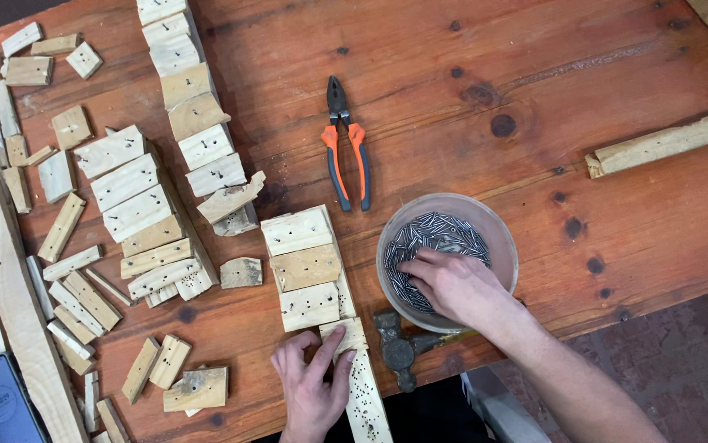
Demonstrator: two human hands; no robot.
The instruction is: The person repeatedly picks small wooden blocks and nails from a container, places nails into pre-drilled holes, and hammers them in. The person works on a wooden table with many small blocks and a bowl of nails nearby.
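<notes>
My right hand (pixel 451 285) reaches into a clear round bowl (pixel 497 226) full of steel nails (pixel 436 234), fingertips buried among them; whether it grips any is hidden. My left hand (pixel 313 385) lies flat at the near table edge, fingers pressing on a small pale wood block (pixel 344 335) set on a long nail-holed slat (pixel 366 398). Above it, three more blocks (pixel 304 267) lie along the same slat. A hammer (pixel 399 349) rests between my two hands, partly under my right wrist.
Orange-handled pliers (pixel 345 139) lie beyond the bowl. Rows of nailed blocks (pixel 144 209) and loose wood offcuts (pixel 71 279) cover the left side of the brown table (pixel 469 74). A long batten (pixel 666 143) lies at right. A dark phone (pixel 1 402) sits at bottom left.
</notes>
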